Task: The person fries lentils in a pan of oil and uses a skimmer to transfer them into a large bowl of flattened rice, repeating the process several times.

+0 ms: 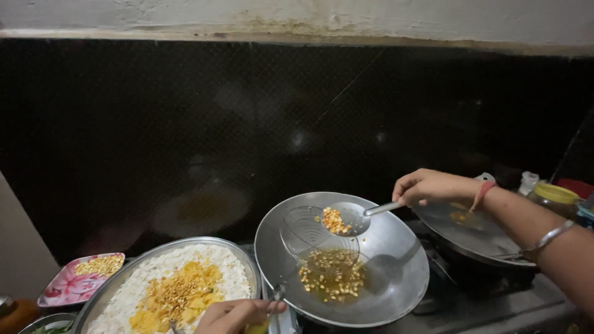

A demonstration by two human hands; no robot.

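Here, listed from largest to smallest.

Wok (396,272): steel, tilted, a pool of oil with frying yellow dal (331,275) at its bottom, below and inward of the right-hand grip.

Round steel tray (108,291): heaped with white puffed rice and fried yellow bits, just beyond the left-hand grip.

Wire strainer (309,232): sits in the wok; its handle runs down to the left hand (232,315), which is closed around the handle end at the wok's near rim.

Slotted ladle (346,218): carries a small load of fried dal; the right hand (424,185) clenches its handle end, the bowl hanging out ahead of the fist, above the oil.

Pink flowered plate (68,286): holds more dal, far left of both grips.

Handling note, as a judgement: keep the ladle level and over the wok until it stops dripping, and steady the strainer.
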